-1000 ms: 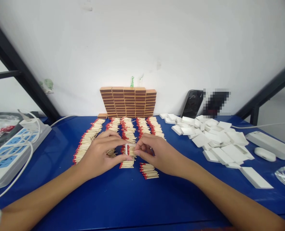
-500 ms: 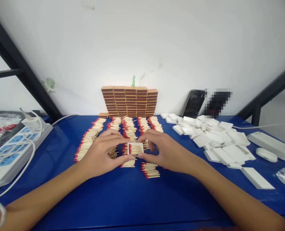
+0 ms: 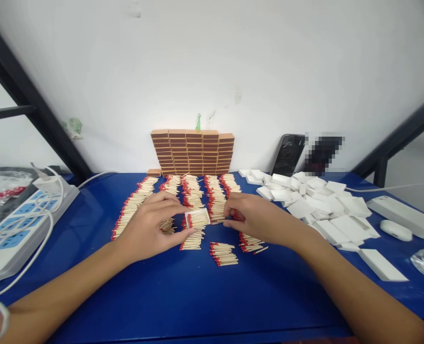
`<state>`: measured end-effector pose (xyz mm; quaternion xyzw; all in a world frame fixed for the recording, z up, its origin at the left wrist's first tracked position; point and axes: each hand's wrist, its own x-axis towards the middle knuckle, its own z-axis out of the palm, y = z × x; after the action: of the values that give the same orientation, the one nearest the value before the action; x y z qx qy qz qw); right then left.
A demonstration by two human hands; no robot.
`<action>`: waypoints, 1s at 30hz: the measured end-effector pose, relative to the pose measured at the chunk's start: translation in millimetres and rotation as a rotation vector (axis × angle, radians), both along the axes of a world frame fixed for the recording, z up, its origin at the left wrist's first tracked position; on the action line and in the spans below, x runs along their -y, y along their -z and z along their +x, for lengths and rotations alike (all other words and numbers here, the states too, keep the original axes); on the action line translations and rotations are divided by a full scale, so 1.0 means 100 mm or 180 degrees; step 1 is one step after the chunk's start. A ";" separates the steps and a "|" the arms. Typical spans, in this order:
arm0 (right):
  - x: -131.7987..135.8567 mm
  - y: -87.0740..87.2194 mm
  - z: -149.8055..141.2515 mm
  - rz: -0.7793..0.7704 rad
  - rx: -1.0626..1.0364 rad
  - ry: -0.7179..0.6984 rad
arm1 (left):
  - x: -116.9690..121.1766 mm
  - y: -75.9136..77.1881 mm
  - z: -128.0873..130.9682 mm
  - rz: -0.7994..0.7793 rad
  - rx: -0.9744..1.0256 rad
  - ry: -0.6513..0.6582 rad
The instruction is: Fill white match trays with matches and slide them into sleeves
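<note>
Between the thumb and fingers of my left hand point(image 3: 154, 227) is a small white matchbox tray point(image 3: 208, 217), tilted, with red-headed matches point(image 3: 198, 220) lying in it. My right hand point(image 3: 256, 217) is apart from the tray, at the near end of a row of matches point(image 3: 216, 196). Its thumb and fingertips are a little apart beside the match ends. More loose matches point(image 3: 249, 242) show below the right hand. A small separate bunch of matches point(image 3: 225, 254) lies in front of both hands.
Brown matchboxes point(image 3: 193, 153) stand stacked against the wall. White trays point(image 3: 315, 200) are heaped at the right, near a dark phone point(image 3: 288, 154) and a white earbud case point(image 3: 396, 230). A power strip point(image 3: 28, 224) with cables lies at the left of the blue table point(image 3: 197, 301).
My right hand has let go of the matchbox tray and moved right, uncovering loose matches below it. The tray has tilted in my left hand, which stays nearly in place.
</note>
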<state>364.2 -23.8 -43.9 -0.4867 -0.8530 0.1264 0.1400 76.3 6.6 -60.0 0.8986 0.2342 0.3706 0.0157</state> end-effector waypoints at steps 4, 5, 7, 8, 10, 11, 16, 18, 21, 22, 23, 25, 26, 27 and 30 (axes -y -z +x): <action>-0.04 0.07 0.04 -0.0180 0.0071 -0.0068 | -0.02 -0.01 -0.01 0.0000 -0.0022 -0.0056; -0.04 0.08 0.03 -0.0200 0.0075 -0.0073 | -0.02 -0.01 -0.01 -0.0003 -0.0017 -0.0062; -0.03 0.08 0.03 -0.0248 0.0080 -0.0079 | -0.02 -0.01 -0.01 -0.0009 0.0002 -0.0068; -0.03 0.07 0.02 -0.0265 0.0067 -0.0086 | -0.02 0.00 -0.01 -0.0016 0.0004 -0.0075; -0.02 0.06 0.02 -0.0263 0.0007 -0.0113 | -0.02 0.00 -0.01 -0.0021 -0.0004 -0.0089; -0.02 0.06 0.03 -0.0257 -0.0032 -0.0135 | -0.02 0.01 -0.01 -0.0013 -0.0010 -0.0085; -0.04 0.05 0.04 -0.0278 -0.0113 -0.0295 | -0.02 0.02 -0.02 0.0016 -0.0024 -0.0037; -0.03 0.06 0.03 -0.0326 -0.0073 -0.0291 | -0.02 0.02 -0.01 0.0006 -0.0033 -0.0051; -0.02 0.06 0.02 -0.0362 0.0013 -0.0213 | -0.02 0.02 -0.01 0.0012 -0.0033 -0.0070; -0.02 0.05 0.02 -0.0372 0.0036 -0.0189 | -0.02 0.02 -0.01 0.0017 -0.0034 -0.0068; -0.01 0.05 0.01 -0.0387 0.0051 -0.0169 | -0.02 0.02 -0.01 0.0024 -0.0037 -0.0063; -0.01 0.04 0.01 -0.0440 0.0073 -0.0139 | -0.02 0.02 -0.02 0.0025 -0.0055 -0.0055; 0.00 0.04 0.01 -0.0467 0.0082 -0.0120 | -0.02 0.02 -0.02 0.0019 -0.0061 -0.0055; 0.00 0.04 0.01 -0.0484 0.0090 -0.0100 | -0.02 0.02 -0.02 0.0010 -0.0066 -0.0058; 0.01 0.02 0.04 -0.0499 0.0148 -0.0032 | -0.03 0.03 -0.02 -0.0027 -0.0086 -0.0082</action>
<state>368.1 -25.2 -45.5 -0.4947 -0.8459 0.1821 0.0810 73.9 9.4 -62.7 0.9004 0.2475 0.3576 0.0115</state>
